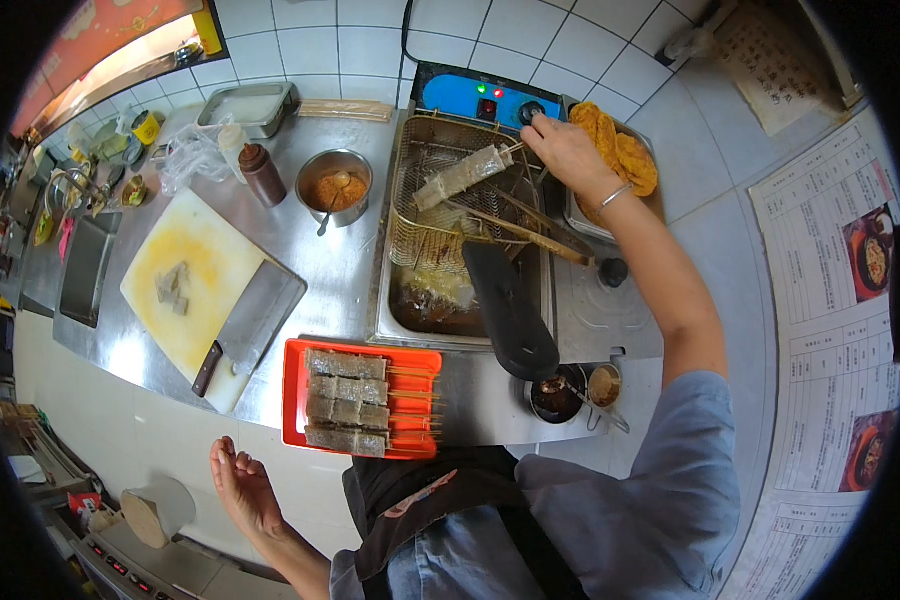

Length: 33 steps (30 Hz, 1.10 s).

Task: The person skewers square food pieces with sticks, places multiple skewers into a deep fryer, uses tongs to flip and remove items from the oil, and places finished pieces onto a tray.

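Note:
My right hand (570, 154) reaches to the deep fryer's blue control panel (450, 91), its fingers at the black control knob (530, 113). Just below these fingers, a skewer of pale grey food pieces (465, 178) lies across the wire fry basket (412, 232); its stick end comes close to my thumb. Metal tongs (547, 238) rest on the basket too. Under the basket's black handle (510, 315), pale foam shows in the oil (435, 292). My left hand (244, 487) hangs in front of the counter, fingers loosely curled, holding nothing.
An orange-red tray (295, 397) holds several skewers at the counter's front edge. Left of it, a cleaver (247, 322) lies on a white cutting board (187, 262). A metal bowl (335, 161) contains orange powder. Fried pieces (615, 150) fill a tray beside my right forearm.

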Motion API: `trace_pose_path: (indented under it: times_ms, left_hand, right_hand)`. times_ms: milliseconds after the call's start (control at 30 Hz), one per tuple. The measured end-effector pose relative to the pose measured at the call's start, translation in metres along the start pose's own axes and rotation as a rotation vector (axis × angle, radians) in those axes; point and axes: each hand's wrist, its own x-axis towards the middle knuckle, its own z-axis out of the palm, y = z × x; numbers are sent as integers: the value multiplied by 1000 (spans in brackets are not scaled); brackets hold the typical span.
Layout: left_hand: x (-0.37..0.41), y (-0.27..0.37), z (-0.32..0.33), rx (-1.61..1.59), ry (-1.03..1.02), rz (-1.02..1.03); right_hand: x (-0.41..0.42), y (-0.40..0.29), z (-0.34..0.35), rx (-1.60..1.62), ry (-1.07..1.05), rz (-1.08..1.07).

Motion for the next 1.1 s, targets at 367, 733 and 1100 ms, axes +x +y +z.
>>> trace_pose_path:
  times_ms: [367, 733, 1100]
  left_hand:
    - [-3, -1, 0, -8, -35, -29]
    - [-3, 6, -4, 14, -107, -54]
    - [21, 13, -1, 37, -265, -145]
  right_hand:
    - [-12, 2, -31, 139, -70, 153]
    - [-75, 23, -79, 406, 85, 480]
    - [-196, -56, -259, 502, 62, 845]
